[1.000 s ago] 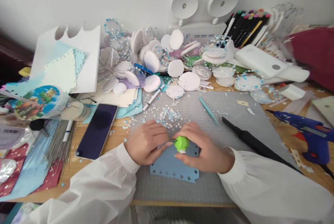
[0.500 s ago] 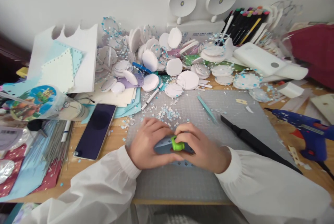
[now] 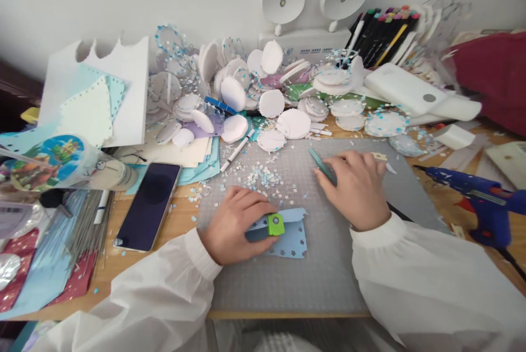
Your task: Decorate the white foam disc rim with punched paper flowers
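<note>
A small green craft punch [image 3: 275, 224] sits on the light blue paper [image 3: 296, 240], whose right edge has flower-shaped holes. My left hand [image 3: 238, 226] is closed on the punch, thumb and fingers at its left side, palm over part of the paper. Further to the right, my right hand [image 3: 356, 188] reaches over the mat with thumb and forefinger around the teal tweezers [image 3: 318, 160], which still lie along the mat. Its palm covers most of a black penlike tool. Tiny white and blue paper flowers [image 3: 263, 177] are strewn in front of my left hand.
The grey cutting mat [image 3: 287, 292] lies under both hands. Behind it are piled white discs [image 3: 292, 123] and beaded rings. A phone [image 3: 150, 204] and a plastic cup [image 3: 69, 163] stand left; a blue glue gun [image 3: 476, 190] lies right, markers [image 3: 382, 34] at the back.
My right hand has left the green punch and moved right and forward to the teal tweezers. My left hand stays on the punch; the punched blue paper now shows more.
</note>
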Motion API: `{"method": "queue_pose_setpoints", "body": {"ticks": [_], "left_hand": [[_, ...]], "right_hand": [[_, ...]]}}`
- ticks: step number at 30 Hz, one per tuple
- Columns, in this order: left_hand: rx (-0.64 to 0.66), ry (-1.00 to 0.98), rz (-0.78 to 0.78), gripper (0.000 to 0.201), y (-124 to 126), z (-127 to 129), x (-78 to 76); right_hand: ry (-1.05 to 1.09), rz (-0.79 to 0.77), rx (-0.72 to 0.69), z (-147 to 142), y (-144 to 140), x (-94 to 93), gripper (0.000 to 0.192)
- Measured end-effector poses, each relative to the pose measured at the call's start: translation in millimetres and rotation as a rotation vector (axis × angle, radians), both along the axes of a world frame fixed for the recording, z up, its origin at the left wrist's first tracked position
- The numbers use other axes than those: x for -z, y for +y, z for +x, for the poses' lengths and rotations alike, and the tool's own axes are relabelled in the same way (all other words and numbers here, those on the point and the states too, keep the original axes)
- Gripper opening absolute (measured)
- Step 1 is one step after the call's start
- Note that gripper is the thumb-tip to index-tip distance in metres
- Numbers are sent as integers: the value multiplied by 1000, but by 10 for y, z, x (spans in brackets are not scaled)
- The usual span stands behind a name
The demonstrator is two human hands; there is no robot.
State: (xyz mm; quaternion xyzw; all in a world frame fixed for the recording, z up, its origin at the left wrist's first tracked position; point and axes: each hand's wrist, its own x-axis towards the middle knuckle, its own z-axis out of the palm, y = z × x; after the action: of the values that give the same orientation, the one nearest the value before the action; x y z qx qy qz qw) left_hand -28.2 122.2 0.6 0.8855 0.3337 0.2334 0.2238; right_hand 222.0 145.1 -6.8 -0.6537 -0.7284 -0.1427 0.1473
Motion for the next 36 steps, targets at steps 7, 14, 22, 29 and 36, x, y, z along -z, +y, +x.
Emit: {"method": "queue_pose_setpoints", "body": {"ticks": [7, 14, 22, 29, 36], "left_hand": [[34, -7, 20, 30, 7, -5, 13], [58, 16, 38, 26, 21, -6, 8], [70, 22, 41, 25, 29, -4, 2], [77, 18, 56, 26, 34, -1, 2], [74, 22, 56, 25, 37, -2, 9]], "right_hand": [[232, -24, -194, 12, 46, 90, 2], [1205, -96, -416, -175, -107, -118, 21], [1347, -415, -647, -208, -182, -162, 4], [1294, -402, -626, -275, -226, -136, 5], [1279, -412, -570, -339, -275, -129, 5]]}}
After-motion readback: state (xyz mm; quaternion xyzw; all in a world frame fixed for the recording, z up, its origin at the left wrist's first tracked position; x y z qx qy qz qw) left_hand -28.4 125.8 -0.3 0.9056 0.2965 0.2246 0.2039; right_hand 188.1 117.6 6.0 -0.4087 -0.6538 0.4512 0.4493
